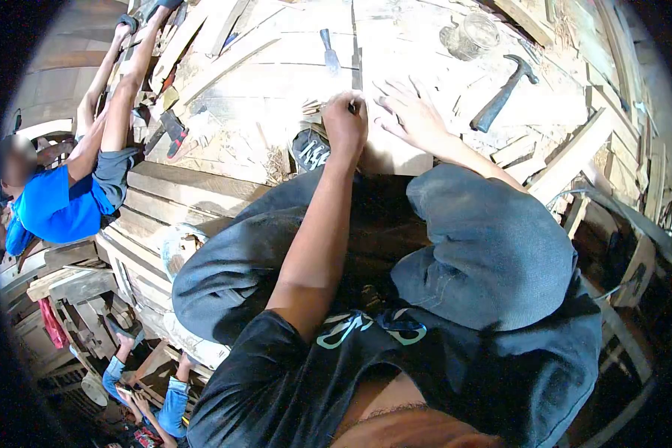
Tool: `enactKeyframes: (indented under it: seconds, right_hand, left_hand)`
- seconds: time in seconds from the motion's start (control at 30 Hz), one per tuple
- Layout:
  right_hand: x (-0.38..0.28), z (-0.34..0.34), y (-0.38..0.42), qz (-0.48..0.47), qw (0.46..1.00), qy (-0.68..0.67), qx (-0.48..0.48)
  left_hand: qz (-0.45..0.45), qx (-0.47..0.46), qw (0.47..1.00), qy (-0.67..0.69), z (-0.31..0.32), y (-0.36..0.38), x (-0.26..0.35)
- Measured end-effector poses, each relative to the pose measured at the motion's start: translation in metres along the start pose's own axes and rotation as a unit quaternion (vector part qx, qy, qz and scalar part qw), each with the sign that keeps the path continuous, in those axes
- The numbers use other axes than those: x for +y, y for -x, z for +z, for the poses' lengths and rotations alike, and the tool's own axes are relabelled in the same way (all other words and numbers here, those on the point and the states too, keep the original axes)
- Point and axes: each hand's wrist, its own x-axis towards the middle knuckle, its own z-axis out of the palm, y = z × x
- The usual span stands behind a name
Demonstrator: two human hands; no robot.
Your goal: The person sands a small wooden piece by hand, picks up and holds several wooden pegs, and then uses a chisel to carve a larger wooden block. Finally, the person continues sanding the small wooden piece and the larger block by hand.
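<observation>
My left hand (345,125) is closed in a fist above the brightly lit wood, thumb against curled fingers. A small dark spot shows between them, but I cannot make out what it holds, if anything. To its right, my right hand (414,116) lies with fingers spread on a pale, overexposed wooden piece (399,154) in front of my knees. Beyond my left hand lies a chisel-like tool (328,52) with a dark handle. A claw hammer (504,93) rests to the right of my right hand.
Glass-like round jar (479,31) stands at the back right. Loose wood strips (579,153) lie at the right. My shoe (310,149) is beside my left hand. A person in a blue shirt (63,205) sits at the left, near a red-and-black tool (175,134); another person (145,403) is lower left.
</observation>
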Motion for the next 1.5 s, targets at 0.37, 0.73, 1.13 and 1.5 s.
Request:
enactKeyframes:
  seconds: [0.37, 0.73, 1.13, 1.5]
  right_hand:
    - [-0.003, 0.0, -0.001, 0.012, 1.0, -0.012, 0.006]
    - [0.0, 0.004, 0.0, 0.003, 1.0, -0.015, 0.025]
    - [-0.001, 0.0, -0.001, 0.003, 1.0, -0.02, 0.022]
    - [-0.001, -0.001, 0.0, 0.001, 1.0, 0.001, -0.003]
  left_hand:
    - [0.029, -0.021, 0.999, -0.018, -0.003, -0.002, 0.002]
    - [0.01, -0.015, 0.999, 0.029, -0.003, -0.002, 0.001]
    - [-0.025, -0.042, 0.998, -0.041, -0.007, -0.004, 0.011]
    - [-0.046, -0.065, 0.997, -0.017, -0.008, -0.002, 0.012]
